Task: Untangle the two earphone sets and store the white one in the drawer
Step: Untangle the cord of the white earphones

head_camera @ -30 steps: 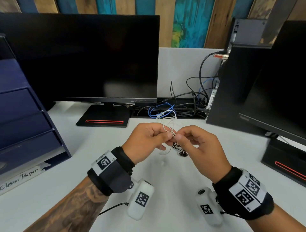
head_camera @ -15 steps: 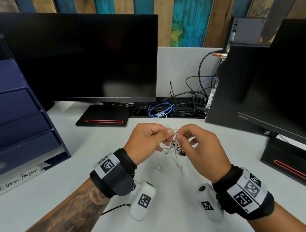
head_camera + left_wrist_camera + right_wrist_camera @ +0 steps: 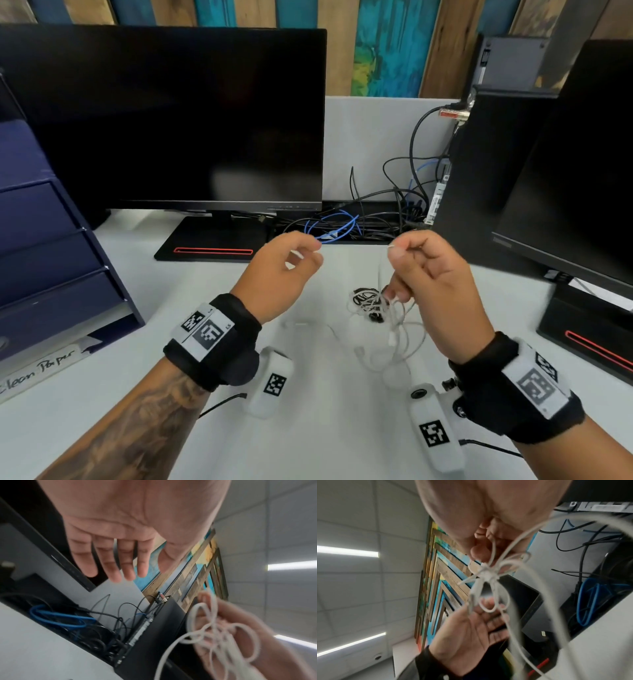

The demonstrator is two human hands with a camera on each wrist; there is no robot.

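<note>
My right hand (image 3: 397,248) pinches the white earphone cable (image 3: 397,329) between thumb and forefinger, and its loops hang down to the desk. In the right wrist view the white cable (image 3: 488,574) shows a knot just below my fingers. The black earphones (image 3: 364,298) lie in a small bundle on the desk under that hand, still mixed with some white loops. My left hand (image 3: 310,255) hovers to the left, apart from the cable. In the left wrist view its fingers (image 3: 130,573) are straight and hold nothing. The dark blue drawer unit (image 3: 41,240) stands at the far left with its drawers closed.
A black monitor (image 3: 171,120) stands behind on a base (image 3: 212,245), and a second monitor (image 3: 565,178) is at the right. Black and blue cables (image 3: 335,228) lie at the back of the white desk (image 3: 325,428). A labelled paper tray (image 3: 37,370) sits under the drawers.
My hands, close together on the tangle before, have drawn apart. The left hand has let go and opened. The right hand has moved right, still holding the white cable.
</note>
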